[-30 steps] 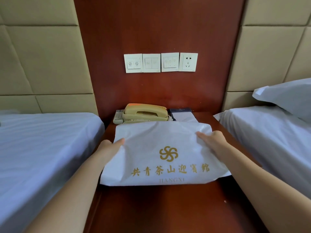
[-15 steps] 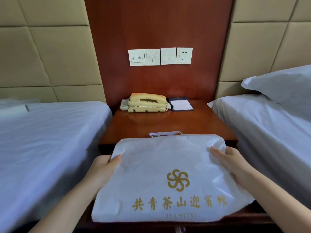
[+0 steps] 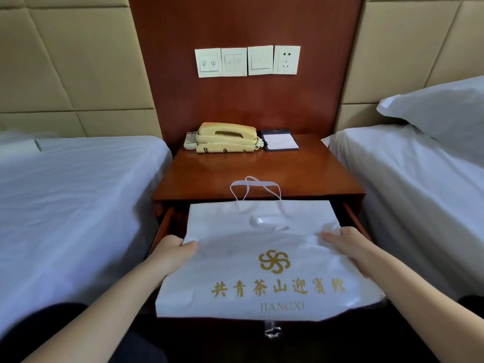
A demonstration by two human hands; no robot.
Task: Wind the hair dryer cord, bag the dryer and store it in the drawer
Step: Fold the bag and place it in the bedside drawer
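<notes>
My left hand (image 3: 170,254) and right hand (image 3: 348,244) pinch the white bag (image 3: 262,244) by its side edges. The bag is over the open drawer (image 3: 164,226) of the nightstand (image 3: 262,174).

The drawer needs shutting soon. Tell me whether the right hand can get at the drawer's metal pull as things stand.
Probably not yet: the right hand holds the white bag at its right edge, and the bag overhangs the drawer front just above the metal pull. Nothing covers the pull itself.

matt white bag (image 3: 262,258), glossy wood nightstand (image 3: 256,169)
</notes>
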